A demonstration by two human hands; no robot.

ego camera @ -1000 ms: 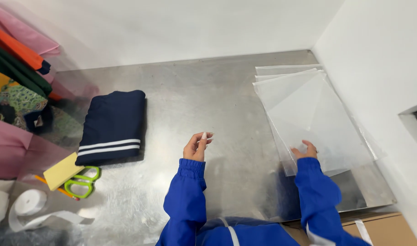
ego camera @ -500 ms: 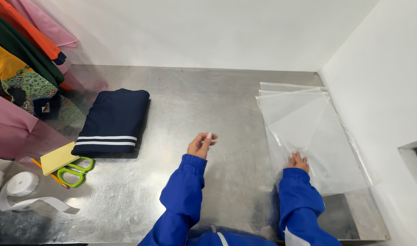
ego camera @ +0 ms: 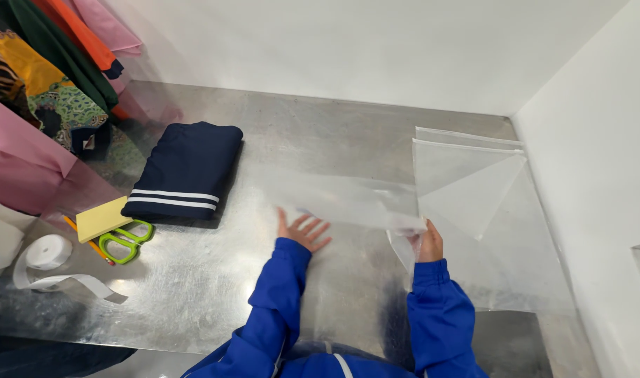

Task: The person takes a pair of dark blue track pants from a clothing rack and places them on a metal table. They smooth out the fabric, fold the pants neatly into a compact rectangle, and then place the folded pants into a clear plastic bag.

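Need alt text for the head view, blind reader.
Over a metal table, the right hand lifts a clear plastic bag off a stack of clear bags, and the open left hand spreads beneath it. A folded navy garment, green scissors and white tape roll lie to the left.

Folded navy garment [ego camera: 185,170], green scissors [ego camera: 126,239], perhaps tape [ego camera: 45,251].

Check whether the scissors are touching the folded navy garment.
Apart. The head view shows a strip of bare metal table between the green-handled scissors and the striped edge of the folded navy garment; the handles lie just below it.
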